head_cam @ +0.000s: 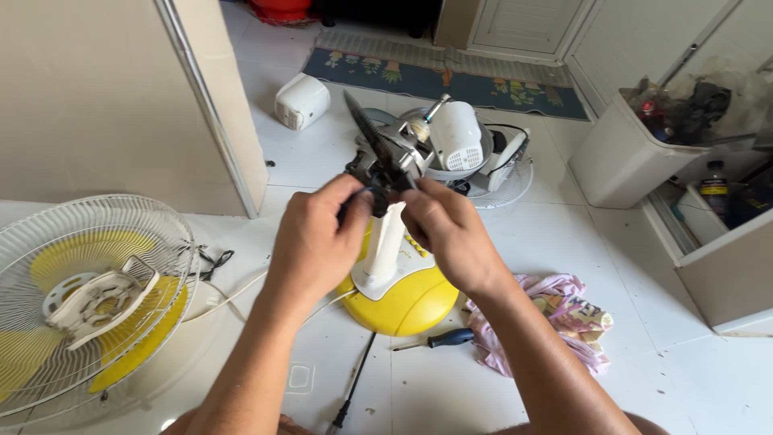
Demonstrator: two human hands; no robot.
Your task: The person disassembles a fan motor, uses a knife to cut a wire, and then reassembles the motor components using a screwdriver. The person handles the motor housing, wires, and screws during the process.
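A dismantled fan stands on the tiled floor: a yellow round base point(400, 300) with a white stem point(385, 242) and a bare motor point(400, 151) on top. My left hand point(312, 238) and my right hand point(448, 229) meet just above the stem. Between them they grip dark pliers point(372, 153), whose long tips point up and to the left, against the motor mount. Which hand carries the pliers' handles is hard to tell, as the fingers cover them.
A white fan guard with yellow blades point(84, 298) lies at the left. A white motor cover point(457, 135) and another guard rest behind the fan. A blue-handled screwdriver point(444, 339) and a pink rag point(555, 314) lie right of the base. A bin point(616, 157) stands at right.
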